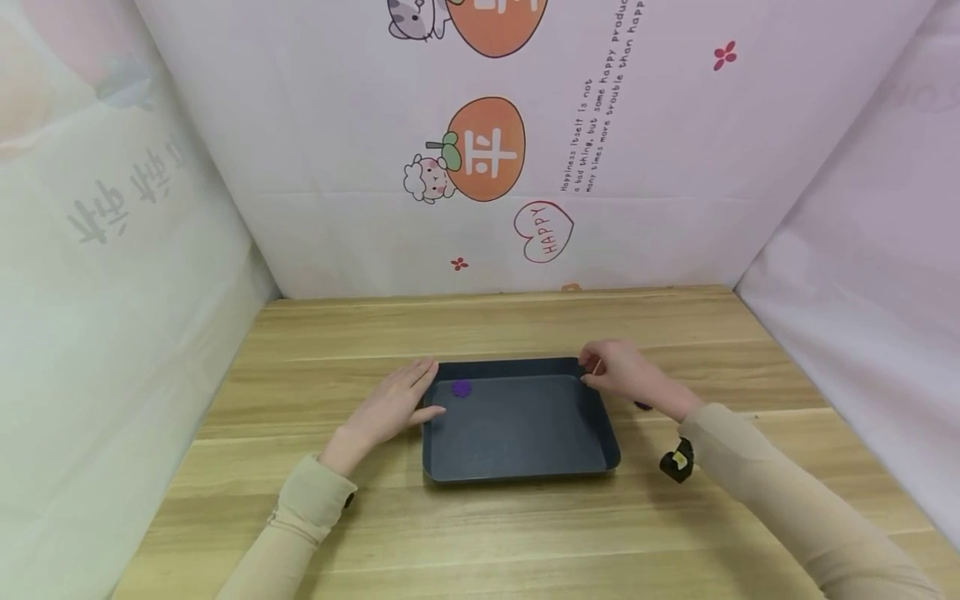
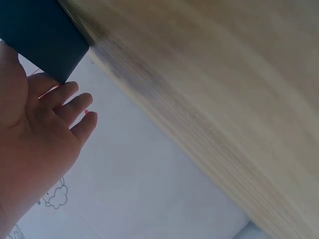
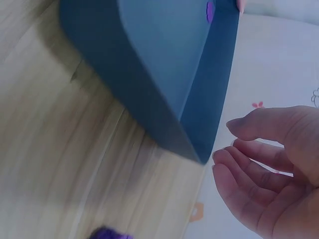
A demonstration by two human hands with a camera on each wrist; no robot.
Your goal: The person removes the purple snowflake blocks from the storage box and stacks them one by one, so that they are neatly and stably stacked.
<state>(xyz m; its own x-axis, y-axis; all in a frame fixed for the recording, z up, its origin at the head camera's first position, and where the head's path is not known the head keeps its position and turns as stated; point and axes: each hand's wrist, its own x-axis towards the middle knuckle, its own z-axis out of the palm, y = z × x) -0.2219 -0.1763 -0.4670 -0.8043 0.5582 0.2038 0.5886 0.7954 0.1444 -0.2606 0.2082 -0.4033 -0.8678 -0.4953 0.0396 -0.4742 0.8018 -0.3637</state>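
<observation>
A dark blue-grey rectangular tray (image 1: 521,433) lies on the wooden table. My left hand (image 1: 393,406) touches its far left corner, with fairly straight fingers and the thumb reaching over the left rim. In the left wrist view the fingers are beside the tray's corner (image 2: 47,40). Inside the tray, near that corner, lies a small purple disc-like piece (image 1: 461,388). At the far right corner is my right hand (image 1: 626,371), its fingers loosely bent. The right wrist view shows nothing between thumb and fingers, close beside the tray's corner (image 3: 192,142).
A dark purple object (image 1: 643,406) lies on the table (image 1: 517,533) under the right wrist, mostly hidden in the head view. The right wrist carries a black strap piece (image 1: 677,461). Printed white cloth (image 1: 360,208) hangs behind the table and at both sides.
</observation>
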